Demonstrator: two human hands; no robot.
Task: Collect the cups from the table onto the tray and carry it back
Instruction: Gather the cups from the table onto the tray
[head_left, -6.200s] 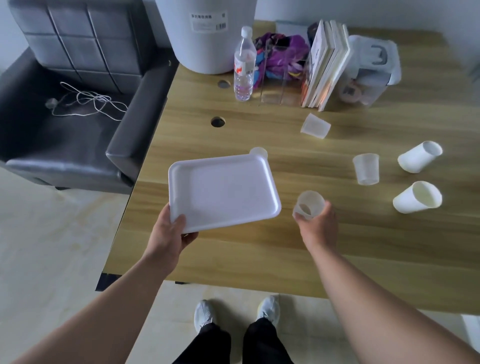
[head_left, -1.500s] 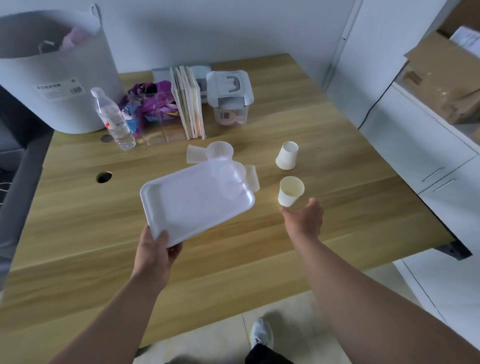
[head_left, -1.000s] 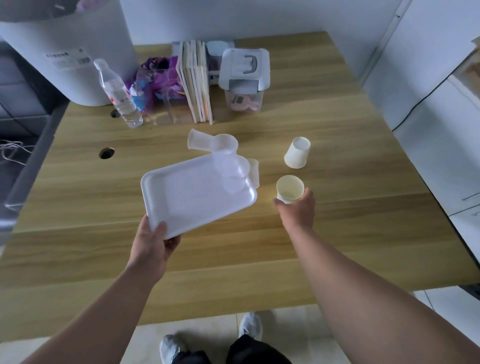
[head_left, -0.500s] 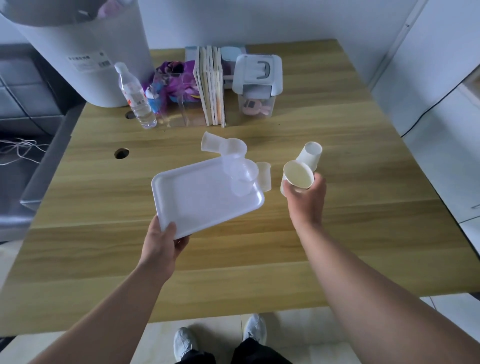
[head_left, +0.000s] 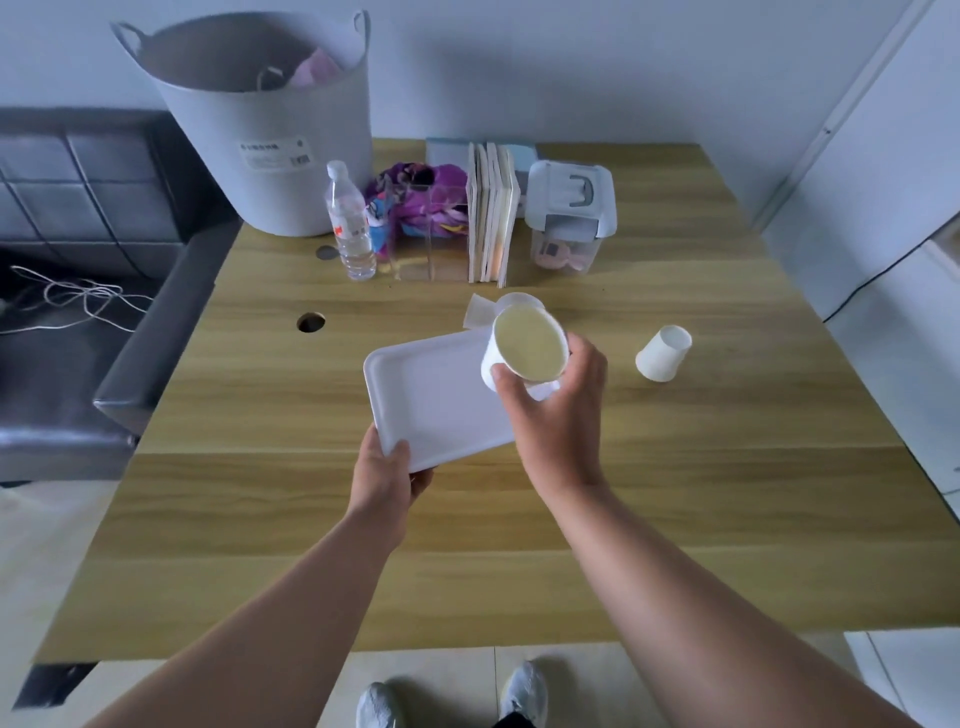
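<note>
My left hand grips the near corner of a white tray, held above the wooden table. Over the tray's right end, my right hand holds a white paper cup, its mouth tilted toward me. This cup hides the clear cups on the tray. Behind it a clear plastic cup lies on its side, and the rim of another clear cup shows. A second paper cup rests on the table to the right, tipped over.
At the table's far side stand a grey tub, a water bottle, a purple bundle, upright books and a lidded plastic box. A dark sofa is on the left, white cabinets on the right.
My right hand picked the nearer paper cup off the table and carried it left, over the tray's right end. The tray has stayed in my left hand.
</note>
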